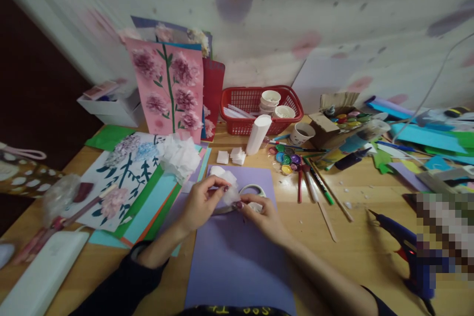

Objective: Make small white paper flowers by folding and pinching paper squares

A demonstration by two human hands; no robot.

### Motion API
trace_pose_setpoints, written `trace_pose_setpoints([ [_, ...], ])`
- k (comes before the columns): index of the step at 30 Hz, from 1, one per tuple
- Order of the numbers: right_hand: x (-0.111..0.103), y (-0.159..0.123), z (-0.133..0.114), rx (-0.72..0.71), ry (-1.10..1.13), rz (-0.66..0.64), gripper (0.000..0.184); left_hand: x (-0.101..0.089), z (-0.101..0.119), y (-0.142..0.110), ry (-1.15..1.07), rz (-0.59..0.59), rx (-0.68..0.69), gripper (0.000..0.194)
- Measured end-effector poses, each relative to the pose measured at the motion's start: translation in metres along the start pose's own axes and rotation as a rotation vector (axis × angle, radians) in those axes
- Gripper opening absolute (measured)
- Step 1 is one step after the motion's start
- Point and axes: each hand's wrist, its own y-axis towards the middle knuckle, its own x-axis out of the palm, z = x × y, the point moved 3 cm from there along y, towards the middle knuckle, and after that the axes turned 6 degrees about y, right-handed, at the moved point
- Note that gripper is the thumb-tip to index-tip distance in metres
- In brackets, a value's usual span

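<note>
Between my two hands is a thin white piece of tissue paper, held up over a purple sheet. My left hand pinches it from the left with thumb and index finger. From the right, the closed fingertips of my right hand grip its lower edge. A ring-shaped item, perhaps a tape roll or scissors handle, lies partly hidden behind my right hand. Just beyond sit small stacks of white paper squares. A large heap of crumpled white tissue lies to the left.
At the back stand a pink card with paper flowers and a red basket holding cups. Paint pots, brushes and a paper cup lie right of centre. A blue glue gun with a lit red light stands at the right.
</note>
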Motion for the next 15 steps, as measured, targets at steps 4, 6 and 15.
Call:
trace_pose_setpoints([
  [4, -0.004, 0.003, 0.003, 0.124, 0.26, 0.091, 0.028, -0.051, -0.004, 0.018, 0.126, 0.177, 0.022, 0.016],
  [6, -0.006, 0.004, 0.009, 0.169, 0.368, 0.119, 0.031, -0.077, -0.01, 0.026, 0.353, 0.262, 0.011, 0.019],
  [15, -0.004, 0.013, 0.014, 0.24, 0.726, 0.064, 0.051, -0.073, 0.002, 0.016, 0.833, 0.633, 0.147, 0.018],
])
